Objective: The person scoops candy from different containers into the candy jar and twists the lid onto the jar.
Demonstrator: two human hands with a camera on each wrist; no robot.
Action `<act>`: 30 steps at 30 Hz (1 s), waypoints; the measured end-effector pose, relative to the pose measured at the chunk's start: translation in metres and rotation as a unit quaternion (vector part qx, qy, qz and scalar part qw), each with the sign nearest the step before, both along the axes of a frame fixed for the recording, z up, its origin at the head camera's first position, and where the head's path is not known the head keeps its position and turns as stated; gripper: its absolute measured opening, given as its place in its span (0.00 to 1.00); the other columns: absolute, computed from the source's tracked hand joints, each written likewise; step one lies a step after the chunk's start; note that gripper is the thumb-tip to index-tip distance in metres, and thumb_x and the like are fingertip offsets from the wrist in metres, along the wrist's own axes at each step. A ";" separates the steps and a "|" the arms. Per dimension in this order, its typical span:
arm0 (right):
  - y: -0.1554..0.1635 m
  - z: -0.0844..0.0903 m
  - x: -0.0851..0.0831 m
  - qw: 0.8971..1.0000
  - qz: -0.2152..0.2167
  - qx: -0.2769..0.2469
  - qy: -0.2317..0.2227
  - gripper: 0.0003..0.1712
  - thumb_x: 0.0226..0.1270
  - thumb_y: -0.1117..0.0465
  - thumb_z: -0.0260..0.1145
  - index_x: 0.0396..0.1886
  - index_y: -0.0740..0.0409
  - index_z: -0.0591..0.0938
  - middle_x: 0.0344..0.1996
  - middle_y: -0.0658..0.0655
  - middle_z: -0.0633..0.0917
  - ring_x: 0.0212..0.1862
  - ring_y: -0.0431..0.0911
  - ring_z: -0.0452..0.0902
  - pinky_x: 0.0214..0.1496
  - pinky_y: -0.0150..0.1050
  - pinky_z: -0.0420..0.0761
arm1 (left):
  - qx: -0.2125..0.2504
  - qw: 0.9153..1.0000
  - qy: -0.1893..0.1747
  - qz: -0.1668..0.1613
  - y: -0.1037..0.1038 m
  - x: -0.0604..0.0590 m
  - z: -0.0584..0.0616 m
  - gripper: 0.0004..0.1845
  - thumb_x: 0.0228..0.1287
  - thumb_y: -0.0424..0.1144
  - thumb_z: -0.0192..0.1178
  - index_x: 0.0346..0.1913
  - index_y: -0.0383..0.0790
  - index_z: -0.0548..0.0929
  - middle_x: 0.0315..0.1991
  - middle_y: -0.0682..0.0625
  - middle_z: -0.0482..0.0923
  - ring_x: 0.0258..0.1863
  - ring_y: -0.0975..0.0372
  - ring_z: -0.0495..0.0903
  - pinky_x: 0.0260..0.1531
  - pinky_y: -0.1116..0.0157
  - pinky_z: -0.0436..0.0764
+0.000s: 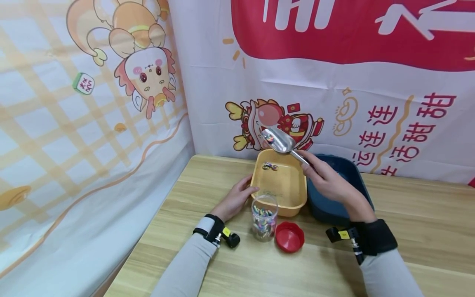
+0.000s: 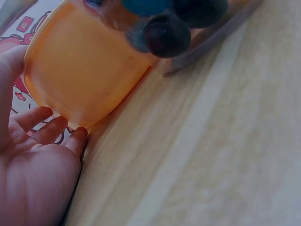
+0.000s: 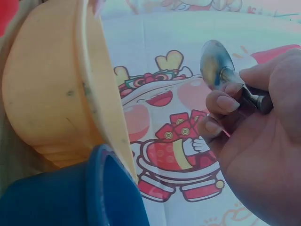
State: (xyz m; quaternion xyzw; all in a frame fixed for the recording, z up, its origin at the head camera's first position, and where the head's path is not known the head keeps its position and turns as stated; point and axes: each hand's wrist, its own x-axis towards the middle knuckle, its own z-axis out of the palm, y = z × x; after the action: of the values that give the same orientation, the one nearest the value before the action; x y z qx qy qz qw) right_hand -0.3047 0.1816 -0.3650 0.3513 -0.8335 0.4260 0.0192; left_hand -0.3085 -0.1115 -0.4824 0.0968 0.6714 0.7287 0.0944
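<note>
My right hand (image 1: 328,179) grips the handle of a metal scoop (image 1: 283,142) and holds it above the far end of a yellow plastic bin (image 1: 283,187). A few small colourful pieces lie in the scoop. More such pieces (image 1: 270,166) sit in a small cluster toward the far end of the bin. At the bin's left side, my left hand (image 1: 237,198) holds the rim, its thumb over the edge and its fingers (image 2: 49,129) along the outer wall. A clear jar (image 1: 264,233), partly filled with colourful pieces, stands uncapped in front of the bin.
Right of the jar lies a red lid (image 1: 289,237). A dark blue bin (image 1: 322,202) stands against the yellow one's right side, under my right forearm. Behind the wooden table (image 1: 419,218) hangs a printed cloth (image 1: 208,82); another covers the left side.
</note>
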 end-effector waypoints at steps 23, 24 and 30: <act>0.031 0.026 0.017 0.997 -0.045 -0.067 0.019 0.13 0.75 0.61 0.66 0.54 0.56 0.89 0.49 0.54 0.89 0.47 0.44 0.82 0.48 0.30 0.85 | -0.031 1.000 0.003 -0.001 0.001 0.000 0.002 0.33 0.77 0.39 0.55 0.80 0.45 0.59 0.79 0.43 0.59 0.77 0.53 0.62 0.77 0.56 0.61; 0.034 0.029 0.019 0.997 -0.037 -0.060 0.021 0.12 0.73 0.62 0.67 0.52 0.56 0.90 0.48 0.54 0.90 0.46 0.44 0.83 0.48 0.31 0.85 | -0.032 0.999 0.004 -0.002 0.000 0.000 0.002 0.33 0.77 0.40 0.55 0.80 0.45 0.60 0.79 0.44 0.59 0.77 0.54 0.62 0.77 0.57 0.61; 0.048 0.046 0.033 1.000 -0.003 -0.002 0.022 0.09 0.68 0.64 0.72 0.44 0.51 0.92 0.41 0.49 0.91 0.41 0.44 0.84 0.44 0.34 0.86 | -0.016 1.000 0.007 0.003 0.000 0.001 0.003 0.35 0.76 0.38 0.57 0.81 0.41 0.57 0.80 0.41 0.57 0.77 0.52 0.61 0.76 0.57 0.62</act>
State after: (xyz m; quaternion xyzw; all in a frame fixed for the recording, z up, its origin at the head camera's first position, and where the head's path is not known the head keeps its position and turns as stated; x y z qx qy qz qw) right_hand -0.2715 0.2295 -0.3186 0.3581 -0.8329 0.4201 0.0392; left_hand -0.3073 -0.1110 -0.4797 0.0982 0.6839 0.7174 0.0893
